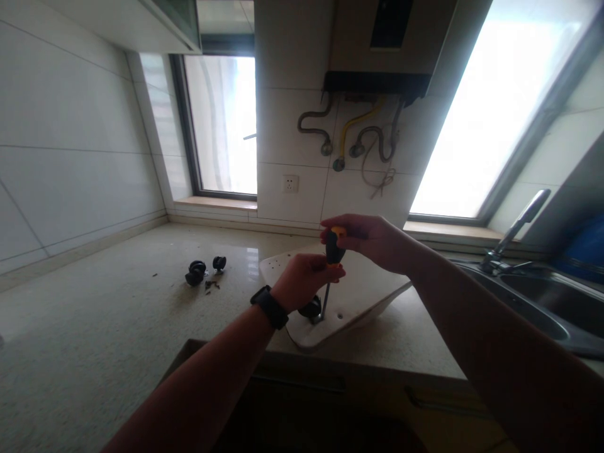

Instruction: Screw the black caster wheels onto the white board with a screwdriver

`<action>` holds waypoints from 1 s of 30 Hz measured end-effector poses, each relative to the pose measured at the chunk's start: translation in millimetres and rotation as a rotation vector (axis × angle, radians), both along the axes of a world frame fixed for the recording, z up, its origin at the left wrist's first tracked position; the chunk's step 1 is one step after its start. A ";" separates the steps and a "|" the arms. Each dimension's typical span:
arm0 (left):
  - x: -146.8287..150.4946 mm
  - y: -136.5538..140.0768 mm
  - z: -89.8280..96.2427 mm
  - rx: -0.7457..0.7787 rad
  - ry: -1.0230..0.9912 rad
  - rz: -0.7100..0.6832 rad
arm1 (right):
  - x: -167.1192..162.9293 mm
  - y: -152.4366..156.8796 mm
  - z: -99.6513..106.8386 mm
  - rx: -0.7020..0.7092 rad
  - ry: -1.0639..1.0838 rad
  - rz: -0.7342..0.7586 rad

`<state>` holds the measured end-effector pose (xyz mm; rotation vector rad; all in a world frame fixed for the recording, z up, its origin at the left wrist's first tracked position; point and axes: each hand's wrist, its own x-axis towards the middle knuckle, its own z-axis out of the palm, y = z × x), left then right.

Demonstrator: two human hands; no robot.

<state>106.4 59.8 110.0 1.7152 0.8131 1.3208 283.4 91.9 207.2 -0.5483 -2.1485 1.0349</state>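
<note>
Both hands, left (302,277) and right (372,239), grip the screwdriver (333,251) near the counter edge (377,362).

Blown-out windows (476,107) backlight a dim kitchen; wide-angle edges bend.

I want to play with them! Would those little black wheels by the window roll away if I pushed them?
The small black caster wheels look round, so they'd probably roll on the smooth stone countertop. They seem small and likely light. The tiny screws beside them might scatter.

We see a black-and-orange screwdriver (334,246), white board (358,296), black wheels (196,272), and speckled beige counter (94,327).
</note>
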 end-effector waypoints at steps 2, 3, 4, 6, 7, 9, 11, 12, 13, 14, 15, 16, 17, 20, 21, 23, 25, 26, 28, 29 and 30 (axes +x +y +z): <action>-0.6 2.4 -0.7 -0.026 -0.053 -0.067 | -1.5 0.4 0.4 0.004 0.014 -0.049; -0.9 3.3 -0.9 -0.034 -0.071 -0.094 | -2.5 -0.1 0.8 0.011 0.013 -0.073; -1.1 3.8 -0.9 -0.037 -0.079 -0.113 | -3.6 -1.0 1.3 0.020 0.009 -0.096; -1.0 3.4 -0.3 -0.025 -0.071 -0.122 | -5.6 -3.1 2.4 0.044 0.000 -0.138; -0.8 2.4 0.4 -0.012 -0.061 -0.104 | -6.5 -4.2 2.8 0.058 -0.003 -0.163; 0.5 -0.6 2.2 0.012 -0.023 -0.018 | -8.2 -6.0 3.2 0.081 0.002 -0.219; 2.6 -4.4 4.3 0.030 0.030 0.127 | -10.0 -7.4 3.2 0.107 0.004 -0.281; 3.9 -6.1 5.2 0.037 0.054 0.201 | -10.8 -8.0 3.0 0.123 0.002 -0.314; 5.1 -7.6 6.0 0.045 0.071 0.260 | -11.5 -8.6 2.6 0.144 -0.005 -0.346; 6.3 -8.9 6.6 0.054 0.077 0.300 | -12.2 -9.2 2.1 0.172 -0.016 -0.379; 7.2 -9.8 7.1 0.059 0.075 0.320 | -12.8 -9.8 1.4 0.203 -0.031 -0.412; 7.8 -10.5 7.4 0.058 0.067 0.319 | -13.3 -10.4 0.6 0.232 -0.044 -0.442; 8.1 -11.0 7.5 0.053 0.054 0.299 | -13.8 -10.9 -0.4 0.256 -0.052 -0.469; 7.1 -11.3 8.2 0.052 0.025 0.206 | -15.1 -12.2 -3.2 0.282 -0.045 -0.521; 6.2 -11.1 8.7 0.063 0.030 0.183 | -15.3 -12.5 -3.7 0.283 -0.038 -0.522; 4.2 -10.3 10.2 0.088 0.063 0.164 | -15.0 -12.6 -3.7 0.271 -0.019 -0.480; 2.0 -8.9 11.9 0.103 0.102 0.155 | -13.1 -12.2 -2.0 0.226 0.003 -0.353; 0.9 -7.9 12.8 0.104 0.112 0.144 | -11.6 -11.9 -0.7 0.190 0.004 -0.267; -1.2 -5.7 13.9 0.096 0.117 0.108 | -8.4 -10.8 2.0 0.112 -0.010 -0.106; -2.4 -4.5 14.1 0.089 0.106 0.081 | -7.0 -10.3 3.3 0.083 -0.022 -0.060; -3.5 -3.3 14.1 0.079 0.087 0.048 | -6.2 -9.8 4.3 0.063 -0.033 -0.045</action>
